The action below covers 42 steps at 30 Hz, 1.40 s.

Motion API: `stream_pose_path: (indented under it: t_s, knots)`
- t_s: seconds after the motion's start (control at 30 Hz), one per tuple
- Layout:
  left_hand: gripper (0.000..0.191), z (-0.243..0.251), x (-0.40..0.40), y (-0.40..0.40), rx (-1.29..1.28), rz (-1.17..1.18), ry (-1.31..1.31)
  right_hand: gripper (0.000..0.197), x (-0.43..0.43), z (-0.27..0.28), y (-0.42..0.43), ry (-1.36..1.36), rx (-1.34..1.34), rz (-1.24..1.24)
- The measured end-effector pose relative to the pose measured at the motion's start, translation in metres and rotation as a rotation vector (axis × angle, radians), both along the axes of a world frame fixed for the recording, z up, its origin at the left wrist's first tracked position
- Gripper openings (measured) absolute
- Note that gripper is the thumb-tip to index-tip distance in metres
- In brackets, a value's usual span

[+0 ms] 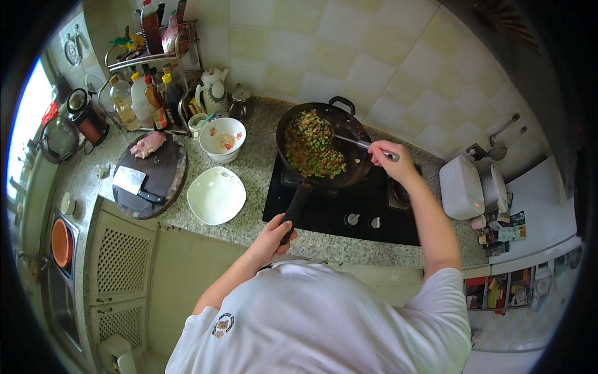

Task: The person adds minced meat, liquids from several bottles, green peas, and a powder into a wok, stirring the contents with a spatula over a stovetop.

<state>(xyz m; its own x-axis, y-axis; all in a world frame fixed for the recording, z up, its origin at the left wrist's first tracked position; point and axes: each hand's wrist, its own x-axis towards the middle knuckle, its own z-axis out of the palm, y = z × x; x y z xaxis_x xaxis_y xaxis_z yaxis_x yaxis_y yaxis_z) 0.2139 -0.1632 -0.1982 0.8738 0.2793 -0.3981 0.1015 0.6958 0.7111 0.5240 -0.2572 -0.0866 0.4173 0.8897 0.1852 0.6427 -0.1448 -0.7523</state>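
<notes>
My left hand (pixel 275 236) grips the long black handle of a dark wok (pixel 355 168), which is tilted over the left side of a black gas hob (pixel 322 212). With my right hand (pixel 388 159) I hold a metal ladle (pixel 350 140) by its grey handle. The ladle's head lies in the wok, partly hidden among chopped green vegetables with reddish bits (pixel 322 152). This food sits in the left part of the wok, with some liquid at its lower left. A squarish white dish (pixel 216 196) stands on the counter left of the hob.
A cleaver (pixel 131 180) and raw meat (pixel 148 144) lie on a round chopping board (pixel 173 187). Near it stand a patterned bowl (pixel 224 126), a jug (pixel 214 91) and a rack of bottles (pixel 145 58). A white rice cooker (pixel 460 187) is at the right, a sink (pixel 63 304) far left.
</notes>
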Motion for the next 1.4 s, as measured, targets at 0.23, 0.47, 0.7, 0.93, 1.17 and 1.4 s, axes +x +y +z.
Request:
stream_pose_path:
  t_s: [0.23, 0.47, 0.7, 0.93, 1.17, 1.4]
  knots:
    - [0.025, -0.002, -0.002, -0.001, -0.003, 0.032, 0.022, 0.019, -0.034, 0.104, 0.017, -0.265, -0.435, -0.153]
    - [0.024, 0.0, 0.0, -0.002, -0.035, 0.033, 0.013, 0.025, 0.052, 0.049, 0.007, 0.501, -0.272, -0.383]
    - [0.022, -0.005, 0.0, -0.002, -0.005, 0.019, -0.015, 0.024, 0.002, 0.027, 0.063, 0.336, -0.024, -0.23]
    - [0.019, -0.008, 0.0, -0.002, 0.001, 0.042, -0.036, 0.023, -0.062, 0.125, 0.096, -0.157, -0.225, -0.038]
    - [0.019, -0.007, 0.001, -0.004, -0.005, 0.029, -0.044, 0.023, -0.063, 0.087, 0.106, 0.014, -0.308, 0.027]
    - [0.021, -0.007, -0.002, -0.001, -0.024, 0.036, -0.037, 0.016, -0.038, 0.095, 0.077, -0.368, -0.298, 0.028]
